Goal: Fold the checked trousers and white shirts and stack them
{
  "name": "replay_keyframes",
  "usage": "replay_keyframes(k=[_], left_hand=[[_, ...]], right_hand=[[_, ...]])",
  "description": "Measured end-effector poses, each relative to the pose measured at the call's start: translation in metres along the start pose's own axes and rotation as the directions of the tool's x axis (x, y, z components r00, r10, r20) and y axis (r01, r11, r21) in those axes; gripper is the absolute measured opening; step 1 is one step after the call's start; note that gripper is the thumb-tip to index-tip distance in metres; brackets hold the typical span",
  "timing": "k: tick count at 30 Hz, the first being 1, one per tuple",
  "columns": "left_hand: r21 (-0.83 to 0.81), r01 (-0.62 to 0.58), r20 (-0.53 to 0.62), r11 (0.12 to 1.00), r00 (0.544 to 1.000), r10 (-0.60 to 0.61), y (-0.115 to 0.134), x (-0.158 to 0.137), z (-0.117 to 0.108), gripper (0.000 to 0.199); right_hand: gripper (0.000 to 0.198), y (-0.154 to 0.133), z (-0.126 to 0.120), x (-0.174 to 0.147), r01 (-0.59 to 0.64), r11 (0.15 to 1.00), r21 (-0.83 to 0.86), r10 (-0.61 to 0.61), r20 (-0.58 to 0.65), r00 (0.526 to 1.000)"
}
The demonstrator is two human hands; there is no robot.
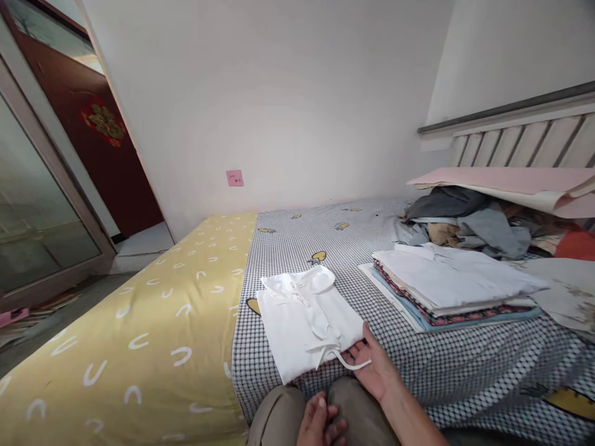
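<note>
A white folded shirt (304, 328) with a collar and thin drawstrings lies on the checked bed cover in front of my knees. My right hand (369, 365) is at its near right corner, thumb on top and fingers underneath, gripping the edge. One white drawstring (356, 365) trails over that hand's fingers. My left hand (320, 421) rests low over my lap, holding nothing, with its loosely bent fingers apart. It is near the shirt's front edge but does not touch it.
Right of the shirt is a stack of folded clothes (455, 279), with a pale shirt on top. Behind it lie heaped loose clothes (469, 214) under pink sheets (506, 179). A yellow patterned cover (162, 328) spreads to the left. A wall (288, 105) borders the bed's far side.
</note>
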State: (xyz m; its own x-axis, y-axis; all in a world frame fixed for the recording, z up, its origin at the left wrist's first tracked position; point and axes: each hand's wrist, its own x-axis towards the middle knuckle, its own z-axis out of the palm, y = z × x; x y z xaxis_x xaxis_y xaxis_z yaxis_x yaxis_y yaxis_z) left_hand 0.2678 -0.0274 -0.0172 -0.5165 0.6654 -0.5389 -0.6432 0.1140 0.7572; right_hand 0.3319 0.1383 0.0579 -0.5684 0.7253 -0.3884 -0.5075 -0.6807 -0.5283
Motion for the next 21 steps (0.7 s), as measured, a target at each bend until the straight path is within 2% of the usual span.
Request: replay_keyframes(k=[3,7,10,15,18,21], left_hand=[[-0.366,0.073,-0.046,0.928,0.994,-0.096,0.026,0.0,0.007,0.036],[-0.53,0.02,-0.045,0.848,0.998,-0.051,0.052,-0.001,0.007,0.028],[-0.53,-0.118,-0.11,0.84,0.991,0.07,0.062,0.002,0.006,0.029],[-0.386,-0.321,-0.2,0.865,0.944,0.261,0.068,0.003,0.006,0.049],[-0.291,-0.338,-0.237,0.895,0.932,0.275,0.06,0.004,0.0,0.054],[-0.269,-0.335,-0.305,0.903,0.919,0.25,0.045,0.007,-0.014,0.054]], right_hand=[[0.042,-0.009,0.006,0.015,0.077,0.989,-0.122,-0.089,-0.094,0.992],[0.052,-0.004,0.007,0.024,0.137,0.966,-0.218,-0.176,-0.173,0.969],[0.056,0.006,0.002,0.017,0.149,0.96,-0.238,-0.194,-0.177,0.965],[0.056,0.018,-0.021,-0.013,0.159,0.944,-0.288,-0.211,-0.159,0.964],[0.054,0.017,-0.038,-0.032,0.134,0.937,-0.322,-0.19,-0.152,0.97],[0.046,0.016,-0.053,-0.043,0.154,0.893,-0.423,-0.232,-0.139,0.963]])
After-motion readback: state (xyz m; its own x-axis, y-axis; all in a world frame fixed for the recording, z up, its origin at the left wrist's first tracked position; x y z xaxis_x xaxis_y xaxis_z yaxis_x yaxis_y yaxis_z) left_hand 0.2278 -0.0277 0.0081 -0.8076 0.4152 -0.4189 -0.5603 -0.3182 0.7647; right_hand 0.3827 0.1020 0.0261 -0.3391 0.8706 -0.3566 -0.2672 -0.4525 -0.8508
